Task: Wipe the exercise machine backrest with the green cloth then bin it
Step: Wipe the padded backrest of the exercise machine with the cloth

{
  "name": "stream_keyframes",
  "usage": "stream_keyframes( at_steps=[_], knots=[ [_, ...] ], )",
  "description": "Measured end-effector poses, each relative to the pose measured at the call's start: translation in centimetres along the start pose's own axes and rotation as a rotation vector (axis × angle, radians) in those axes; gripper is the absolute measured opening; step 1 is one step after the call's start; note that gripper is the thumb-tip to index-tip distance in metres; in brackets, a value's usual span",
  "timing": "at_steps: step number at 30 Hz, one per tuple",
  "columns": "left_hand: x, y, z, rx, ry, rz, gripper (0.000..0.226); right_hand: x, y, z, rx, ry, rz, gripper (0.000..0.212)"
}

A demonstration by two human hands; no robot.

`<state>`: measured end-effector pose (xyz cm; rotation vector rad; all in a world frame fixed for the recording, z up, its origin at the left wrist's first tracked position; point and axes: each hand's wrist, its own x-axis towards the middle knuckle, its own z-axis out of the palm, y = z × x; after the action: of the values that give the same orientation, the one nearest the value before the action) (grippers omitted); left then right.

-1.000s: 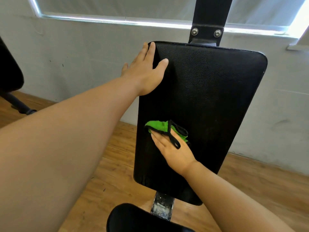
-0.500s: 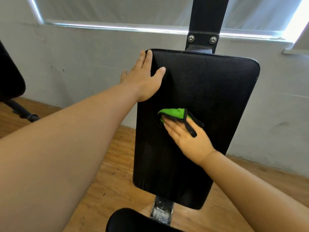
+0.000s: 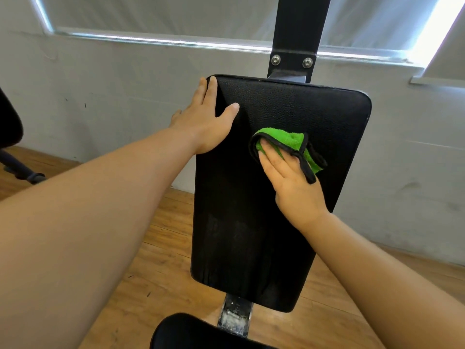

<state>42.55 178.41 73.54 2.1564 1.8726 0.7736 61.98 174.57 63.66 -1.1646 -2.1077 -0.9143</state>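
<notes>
The black padded backrest (image 3: 271,235) stands upright in the centre of the view on a black post. My right hand (image 3: 289,185) lies flat on its upper middle and presses the green cloth (image 3: 284,139) against the pad. The cloth has a black hem, and part of it folds back over my fingertips. My left hand (image 3: 206,122) rests on the pad's upper left edge, fingers straight up along the side and thumb on the front face.
The black post (image 3: 297,34) rises behind the pad, with a grey wall and a window sill beyond. A black seat pad (image 3: 191,333) sits at the bottom. Another machine's black part (image 3: 7,127) is at far left. The floor is wood. No bin shows.
My right hand has slid the cloth up and to the right across the pad, from the lower left of its middle. My left hand has stayed on the upper left edge.
</notes>
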Motion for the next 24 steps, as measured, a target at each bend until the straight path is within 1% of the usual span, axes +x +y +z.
stream_keyframes(
  at_steps=[3, 8, 11, 14, 18, 20, 22, 24],
  knots=[
    [-0.1, 0.1, 0.1, -0.016, 0.007, 0.003, 0.071, -1.6, -0.7, 0.7, 0.021, -0.053, -0.016, 0.052],
    [-0.3, 0.1, 0.1, -0.027, 0.013, 0.001, 0.070, -6.8, -2.2, 2.8, -0.101, -0.176, -0.183, 0.050],
    [-0.4, 0.1, 0.0, -0.015, 0.008, 0.000, 0.069, -9.2, -3.0, 3.6, -0.123, -0.242, -0.238, 0.049],
    [-0.4, 0.2, -0.1, -0.011, 0.008, -0.001, 0.069, -10.4, -3.3, 3.8, -0.134, -0.277, -0.272, 0.054],
    [-0.3, 0.2, 0.0, -0.013, 0.009, -0.003, 0.069, -12.0, -3.0, 3.8, -0.164, -0.331, -0.360, 0.053],
    [-0.4, 0.2, 0.0, -0.013, 0.010, -0.003, 0.069, -11.9, -2.8, 3.6, -0.185, -0.338, -0.417, 0.053],
    [-0.3, 0.2, 0.0, -0.010, 0.007, -0.002, 0.070, -11.3, -2.3, 3.1, -0.203, -0.331, -0.454, 0.057],
    [-0.2, 0.2, -0.1, -0.013, 0.005, 0.000, 0.071, -10.5, -1.3, 2.5, -0.215, -0.293, -0.444, 0.057]
  ],
)
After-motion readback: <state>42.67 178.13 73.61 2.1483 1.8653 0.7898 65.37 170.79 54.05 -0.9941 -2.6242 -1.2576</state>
